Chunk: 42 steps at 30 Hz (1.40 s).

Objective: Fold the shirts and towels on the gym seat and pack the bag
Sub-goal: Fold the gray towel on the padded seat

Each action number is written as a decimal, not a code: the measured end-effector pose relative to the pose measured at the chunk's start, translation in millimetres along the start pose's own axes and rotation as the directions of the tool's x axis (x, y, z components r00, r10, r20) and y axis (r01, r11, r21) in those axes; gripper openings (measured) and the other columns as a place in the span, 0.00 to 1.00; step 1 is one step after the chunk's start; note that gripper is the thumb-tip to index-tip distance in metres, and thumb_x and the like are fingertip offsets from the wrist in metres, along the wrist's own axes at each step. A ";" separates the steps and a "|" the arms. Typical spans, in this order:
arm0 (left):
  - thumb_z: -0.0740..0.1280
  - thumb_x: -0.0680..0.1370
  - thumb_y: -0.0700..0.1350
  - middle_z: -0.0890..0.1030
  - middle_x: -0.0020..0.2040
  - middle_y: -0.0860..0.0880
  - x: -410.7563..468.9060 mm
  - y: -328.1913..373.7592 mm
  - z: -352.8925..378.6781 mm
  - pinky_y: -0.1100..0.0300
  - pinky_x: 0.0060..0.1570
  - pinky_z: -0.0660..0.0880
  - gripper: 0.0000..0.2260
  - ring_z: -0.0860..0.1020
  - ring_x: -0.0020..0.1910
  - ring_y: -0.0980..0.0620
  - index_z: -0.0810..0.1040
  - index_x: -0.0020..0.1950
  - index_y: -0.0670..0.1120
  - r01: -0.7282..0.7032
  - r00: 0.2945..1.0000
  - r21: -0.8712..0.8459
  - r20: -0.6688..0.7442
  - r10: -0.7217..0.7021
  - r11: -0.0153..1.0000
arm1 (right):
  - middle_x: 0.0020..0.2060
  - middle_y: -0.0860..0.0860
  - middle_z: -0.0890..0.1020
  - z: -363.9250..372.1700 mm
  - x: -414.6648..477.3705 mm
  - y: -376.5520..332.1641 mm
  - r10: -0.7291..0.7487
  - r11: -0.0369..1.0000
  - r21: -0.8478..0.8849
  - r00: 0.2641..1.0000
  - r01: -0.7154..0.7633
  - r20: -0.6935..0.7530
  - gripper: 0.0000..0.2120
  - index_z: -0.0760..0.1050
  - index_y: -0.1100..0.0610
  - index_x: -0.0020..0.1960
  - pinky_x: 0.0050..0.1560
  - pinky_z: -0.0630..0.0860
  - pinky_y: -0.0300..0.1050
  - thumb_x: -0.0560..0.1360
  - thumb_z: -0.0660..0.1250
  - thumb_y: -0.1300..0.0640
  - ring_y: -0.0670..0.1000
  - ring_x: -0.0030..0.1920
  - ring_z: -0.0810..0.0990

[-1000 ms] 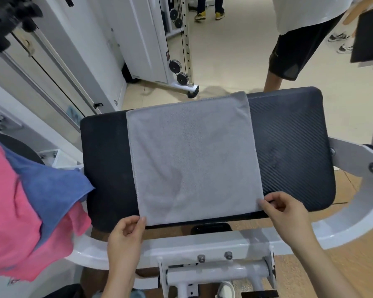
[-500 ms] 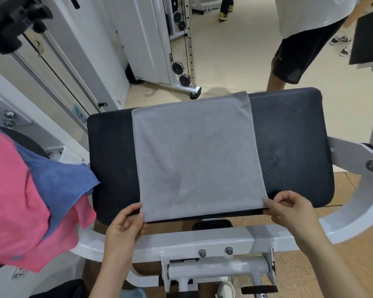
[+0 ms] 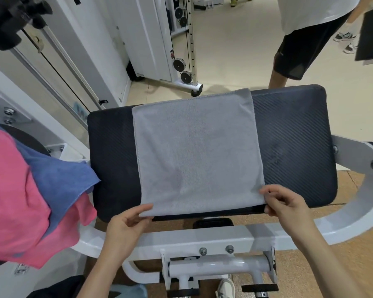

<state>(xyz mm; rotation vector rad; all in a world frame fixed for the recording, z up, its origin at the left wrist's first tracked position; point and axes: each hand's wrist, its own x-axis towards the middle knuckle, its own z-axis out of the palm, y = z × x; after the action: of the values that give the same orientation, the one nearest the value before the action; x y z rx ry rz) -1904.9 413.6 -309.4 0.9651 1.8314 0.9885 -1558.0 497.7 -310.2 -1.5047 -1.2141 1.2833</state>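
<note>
A grey towel (image 3: pixel 197 151) lies flat across the middle of the black gym seat (image 3: pixel 293 147), reaching from its far edge to its near edge. My left hand (image 3: pixel 127 224) pinches the towel's near left corner. My right hand (image 3: pixel 286 204) pinches the near right corner at the seat's front edge. A pink shirt (image 3: pixel 11 196) and a blue towel (image 3: pixel 58 183) hang in a heap at the left, beside the seat. No bag is in view.
The white machine frame (image 3: pixel 202 237) curves around the seat's near side. A cable machine (image 3: pixel 181 39) stands behind on the left. A person in black shorts (image 3: pixel 304 46) stands beyond the seat's far right corner.
Both hands have shifted slightly up onto the towel's near corners, and the fingers now grip the cloth. The towel itself stays flat in place.
</note>
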 end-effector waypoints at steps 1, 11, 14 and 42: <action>0.70 0.74 0.32 0.86 0.44 0.53 0.7 -0.2 -0.5 0.74 0.44 0.75 0.16 0.82 0.47 0.59 0.84 0.51 0.53 -0.031 0.999 0.043 -0.009 0.032 0.999 | 0.39 0.53 0.78 -0.8 0.8 1.4 -0.033 0.999 -0.036 0.999 0.034 0.020 0.11 0.82 0.56 0.45 0.36 0.76 0.34 0.77 0.64 0.69 0.43 0.32 0.77; 0.65 0.79 0.46 0.73 0.39 0.52 10.2 -14.0 -7.0 0.66 0.35 0.69 0.10 0.68 0.40 0.56 0.83 0.55 0.45 -0.571 0.738 0.732 0.260 0.623 0.371 | 0.50 0.55 0.75 -5.0 8.8 23.7 -0.546 0.324 -0.795 0.788 0.513 0.285 0.23 0.80 0.59 0.53 0.40 0.75 0.51 0.60 0.82 0.60 0.56 0.46 0.75; 0.61 0.78 0.47 0.79 0.53 0.46 13.8 -15.2 -11.1 0.52 0.45 0.77 0.14 0.75 0.51 0.47 0.83 0.54 0.42 -0.639 0.651 0.728 0.338 0.680 0.249 | 0.64 0.56 0.73 -11.1 7.6 31.6 -0.506 0.235 -0.826 0.790 0.513 0.346 0.26 0.78 0.55 0.60 0.49 0.73 0.59 0.64 0.79 0.52 0.60 0.61 0.71; 0.64 0.80 0.52 0.81 0.38 0.60 -0.5 -5.5 -37.4 0.64 0.39 0.75 0.05 0.79 0.39 0.61 0.78 0.47 0.60 -0.463 0.885 0.587 0.341 0.316 0.664 | 0.31 0.38 0.76 -29.3 2.8 -3.3 -0.185 0.512 -0.607 0.768 0.608 0.613 0.11 0.74 0.36 0.43 0.34 0.67 0.35 0.77 0.68 0.54 0.41 0.34 0.74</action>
<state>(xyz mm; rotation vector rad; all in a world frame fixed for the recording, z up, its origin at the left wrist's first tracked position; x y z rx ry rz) -1939.6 401.3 -300.9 1.8941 1.8442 0.4128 -1529.6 501.5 -302.8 -1.2913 -2.5697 0.7956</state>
